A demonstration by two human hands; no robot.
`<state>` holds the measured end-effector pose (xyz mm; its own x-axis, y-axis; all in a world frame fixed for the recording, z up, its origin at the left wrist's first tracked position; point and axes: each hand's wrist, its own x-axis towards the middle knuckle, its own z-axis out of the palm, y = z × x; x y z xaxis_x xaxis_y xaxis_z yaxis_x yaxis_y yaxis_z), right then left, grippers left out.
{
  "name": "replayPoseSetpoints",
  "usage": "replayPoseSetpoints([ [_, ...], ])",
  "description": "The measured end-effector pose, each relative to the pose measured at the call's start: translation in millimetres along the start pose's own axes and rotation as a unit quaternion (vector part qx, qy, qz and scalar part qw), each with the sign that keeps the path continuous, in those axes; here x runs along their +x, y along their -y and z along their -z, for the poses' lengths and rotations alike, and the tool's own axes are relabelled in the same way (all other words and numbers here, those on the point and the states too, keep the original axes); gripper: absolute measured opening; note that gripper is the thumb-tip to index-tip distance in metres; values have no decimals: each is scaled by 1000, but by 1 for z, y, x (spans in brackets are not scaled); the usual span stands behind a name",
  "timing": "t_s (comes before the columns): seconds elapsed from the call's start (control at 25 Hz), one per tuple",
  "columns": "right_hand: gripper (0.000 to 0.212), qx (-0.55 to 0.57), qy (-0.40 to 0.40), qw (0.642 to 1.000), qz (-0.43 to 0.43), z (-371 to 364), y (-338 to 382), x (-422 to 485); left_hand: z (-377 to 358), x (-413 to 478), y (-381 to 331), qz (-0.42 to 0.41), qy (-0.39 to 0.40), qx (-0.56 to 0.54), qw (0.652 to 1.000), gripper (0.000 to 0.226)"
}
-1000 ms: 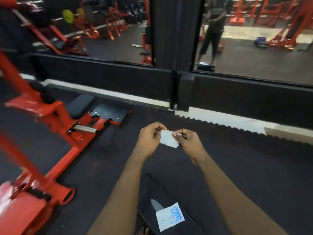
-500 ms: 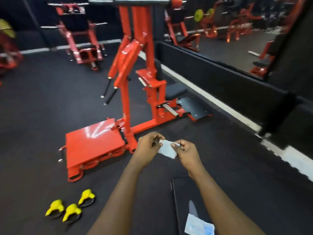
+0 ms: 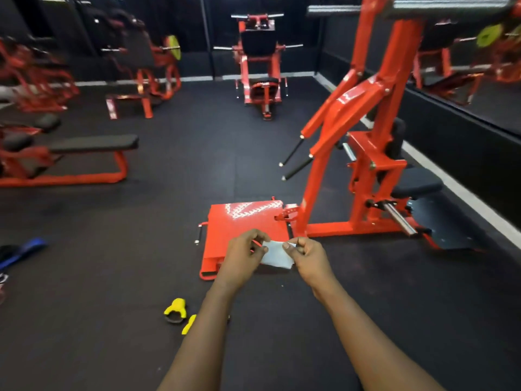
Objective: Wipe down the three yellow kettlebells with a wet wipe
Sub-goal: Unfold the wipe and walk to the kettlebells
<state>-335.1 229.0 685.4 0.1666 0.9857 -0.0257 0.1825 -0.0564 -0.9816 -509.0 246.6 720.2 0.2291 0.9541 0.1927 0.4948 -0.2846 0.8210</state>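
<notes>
A folded white wet wipe [image 3: 276, 253] is stretched between both my hands at chest height. My left hand [image 3: 244, 256] pinches its left edge, and my right hand [image 3: 310, 259] pinches its right edge. On the black floor below my left forearm sits one yellow kettlebell [image 3: 175, 309]. Beside it, a second yellow kettlebell [image 3: 189, 324] shows only partly, the rest hidden by my forearm. The third kettlebell is not visible.
A red machine with a flat red footplate [image 3: 239, 221] and a black seat [image 3: 417, 186] stands just ahead. A black bench [image 3: 93, 143] on a red frame is at the left. More red machines line the back wall. A blue item [image 3: 28, 248] lies at far left.
The view has swung left, from the mirrored wall to the gym floor. The kettlebells came into view and now lie under my left forearm. Both hands keep pinching the wipe.
</notes>
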Motion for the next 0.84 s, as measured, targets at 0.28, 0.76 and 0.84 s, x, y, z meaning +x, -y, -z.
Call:
replayPoseSetpoints([
  [0.28, 12, -40, 103, 994, 18, -118, 6, 85, 80, 30, 81, 75, -101, 16, 992, 21],
  [0.76, 12, -34, 345, 937, 53, -258, 7, 263, 142, 124, 163, 235, -279, 96, 926, 19],
  [0.84, 12, -39, 387, 919, 63, -276, 12, 294, 144, 142, 169, 258, -320, 105, 905, 19],
])
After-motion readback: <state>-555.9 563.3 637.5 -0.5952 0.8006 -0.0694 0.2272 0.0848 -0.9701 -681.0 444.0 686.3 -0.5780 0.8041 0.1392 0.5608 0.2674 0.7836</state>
